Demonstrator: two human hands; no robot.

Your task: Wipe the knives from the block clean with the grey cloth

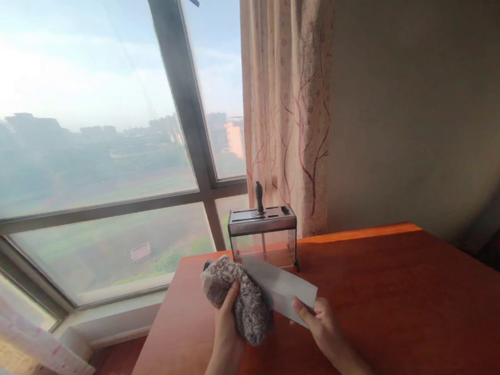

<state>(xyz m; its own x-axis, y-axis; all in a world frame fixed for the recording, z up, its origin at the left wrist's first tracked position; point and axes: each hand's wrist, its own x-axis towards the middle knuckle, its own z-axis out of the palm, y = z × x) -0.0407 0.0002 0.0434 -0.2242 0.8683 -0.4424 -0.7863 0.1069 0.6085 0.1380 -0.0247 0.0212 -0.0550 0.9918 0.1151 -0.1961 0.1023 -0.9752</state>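
fuzzy gry cloth [251, 320] (bunched) w/ flat whitish panel [282, 286], tilted, partly behind it

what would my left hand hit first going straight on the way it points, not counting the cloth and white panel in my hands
Beyond the cloth, the left hand would probably meet the stand near the far edge of the table; depth is hard to judge from one view.

Left hand [229, 314] with fuzzy grey cloth [249, 312], right hand [325, 325] with pale panel [282, 284].
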